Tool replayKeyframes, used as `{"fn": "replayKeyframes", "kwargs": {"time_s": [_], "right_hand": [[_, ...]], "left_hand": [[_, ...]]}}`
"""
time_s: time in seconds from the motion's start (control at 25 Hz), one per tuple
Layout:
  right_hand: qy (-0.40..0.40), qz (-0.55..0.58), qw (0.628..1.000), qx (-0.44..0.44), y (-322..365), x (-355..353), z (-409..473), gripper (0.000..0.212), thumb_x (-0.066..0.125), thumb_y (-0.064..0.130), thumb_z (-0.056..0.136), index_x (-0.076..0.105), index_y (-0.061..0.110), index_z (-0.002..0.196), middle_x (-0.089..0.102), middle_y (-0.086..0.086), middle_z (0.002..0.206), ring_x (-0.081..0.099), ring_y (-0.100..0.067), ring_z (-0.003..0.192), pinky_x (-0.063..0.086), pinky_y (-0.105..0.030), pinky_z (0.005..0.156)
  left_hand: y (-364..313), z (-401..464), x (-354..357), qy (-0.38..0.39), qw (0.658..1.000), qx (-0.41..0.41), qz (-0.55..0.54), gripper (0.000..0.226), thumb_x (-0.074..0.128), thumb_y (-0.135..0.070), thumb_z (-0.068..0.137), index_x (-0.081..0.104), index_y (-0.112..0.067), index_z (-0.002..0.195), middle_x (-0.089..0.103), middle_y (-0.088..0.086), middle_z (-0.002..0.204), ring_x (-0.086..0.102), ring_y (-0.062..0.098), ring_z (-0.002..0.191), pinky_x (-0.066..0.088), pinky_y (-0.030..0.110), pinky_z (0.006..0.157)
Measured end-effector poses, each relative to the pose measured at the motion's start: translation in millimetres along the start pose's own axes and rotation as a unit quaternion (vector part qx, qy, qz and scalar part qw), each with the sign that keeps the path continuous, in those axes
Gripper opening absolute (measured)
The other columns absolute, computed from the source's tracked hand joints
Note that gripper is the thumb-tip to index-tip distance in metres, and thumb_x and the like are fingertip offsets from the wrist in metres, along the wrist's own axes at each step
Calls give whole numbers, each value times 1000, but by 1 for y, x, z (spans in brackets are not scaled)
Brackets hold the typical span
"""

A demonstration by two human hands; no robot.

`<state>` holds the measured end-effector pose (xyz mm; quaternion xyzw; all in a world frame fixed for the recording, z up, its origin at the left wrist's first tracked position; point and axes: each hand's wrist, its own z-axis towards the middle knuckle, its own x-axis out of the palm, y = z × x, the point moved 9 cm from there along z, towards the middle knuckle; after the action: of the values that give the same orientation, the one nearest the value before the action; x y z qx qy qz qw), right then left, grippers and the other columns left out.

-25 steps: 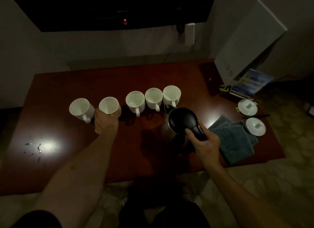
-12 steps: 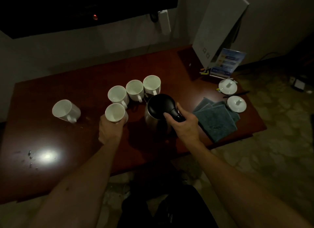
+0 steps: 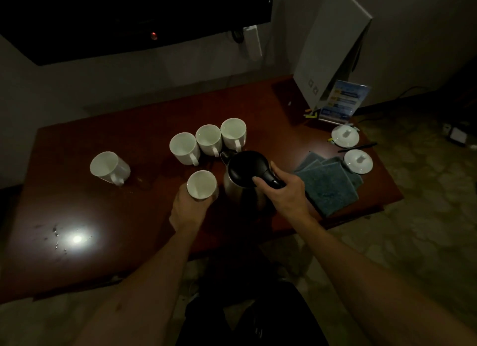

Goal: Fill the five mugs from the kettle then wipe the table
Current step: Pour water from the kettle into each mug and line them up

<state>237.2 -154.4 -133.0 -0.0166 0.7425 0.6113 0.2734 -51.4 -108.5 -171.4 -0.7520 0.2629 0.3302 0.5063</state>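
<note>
Stage: early filling, judged. Left hand [image 3: 189,209], grip closed round one mug [image 3: 202,184] near the kettle [image 3: 245,180]; right hand [image 3: 286,190], grip wrapped on its handle. Four mugs [image 3: 206,139] wait on the tabletop [image 3: 129,216]; fill levels unreadable. Cloth [image 3: 327,185] unused; wiping remains.

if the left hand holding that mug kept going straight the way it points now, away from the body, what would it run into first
Most likely the nearest of the three grouped mugs, just beyond the held mug that the left hand grips. Depth is unclear; it might pass just right of it.
</note>
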Motion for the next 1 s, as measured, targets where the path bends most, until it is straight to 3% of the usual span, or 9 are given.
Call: {"fn": "replayKeyframes", "kwargs": {"time_s": [0.12, 0.24, 0.4, 0.52, 0.68, 0.84, 1.0], "right_hand": [[13, -16, 999, -24, 3, -12, -6, 71, 85, 45, 78, 64, 12, 137, 71, 14, 110, 67, 9, 95, 54, -11, 89], [31, -40, 997, -52, 15, -26, -12, 82, 79, 63, 72, 68, 11, 134, 76, 3, 118, 71, -1, 104, 58, -23, 94], [88, -59, 992, -66, 34, -35, -16, 87, 73, 74, 66, 73, 13, 127, 76, 3, 118, 72, -2, 104, 61, -31, 93], [111, -101, 985, -86, 51, -35, -20, 78, 74, 69, 69, 74, 15, 125, 78, 4, 111, 74, -1, 93, 63, -32, 84], [163, -215, 958, -95, 73, -21, -18, 52, 79, 55, 79, 76, 22, 120, 79, 9, 97, 71, 1, 76, 63, -29, 71], [206, -257, 942, -63, 83, -11, -12, 40, 78, 52, 82, 79, 20, 107, 72, 11, 77, 65, 6, 61, 47, -14, 51], [224, -320, 919, -57, 97, 1, -13, 28, 79, 55, 81, 71, 28, 84, 58, 14, 65, 53, 0, 52, 34, -14, 45]], "left_hand": [[-8, -8, 7, 68, 998, 5, -2, 84, 83, -53, 69, 45, -25, 138, 58, 2, 134, 56, 28, 122, 46, 45, 94], [-6, -12, 7, 80, 997, -10, -6, 82, 84, -47, 71, 45, -23, 139, 57, 5, 135, 55, 30, 123, 45, 42, 92], [-4, -20, 10, 87, 995, -34, -40, 79, 86, -39, 71, 46, -23, 137, 59, 6, 132, 56, 30, 120, 48, 43, 90], [-8, -26, 15, 114, 993, -17, -12, 76, 84, -38, 73, 46, -24, 137, 58, 4, 132, 56, 29, 120, 49, 45, 93], [-9, -28, 19, 149, 989, -7, 22, 66, 78, -44, 77, 45, -31, 133, 58, -2, 127, 57, 26, 118, 46, 40, 87], [-5, -24, 22, 168, 986, 9, 17, 62, 76, -37, 82, 46, -32, 135, 57, 1, 131, 57, 27, 119, 47, 42, 88], [-2, -21, 23, 175, 984, 30, 19, 62, 75, -31, 82, 44, -33, 135, 57, 1, 131, 57, 27, 118, 51, 44, 90]]}}
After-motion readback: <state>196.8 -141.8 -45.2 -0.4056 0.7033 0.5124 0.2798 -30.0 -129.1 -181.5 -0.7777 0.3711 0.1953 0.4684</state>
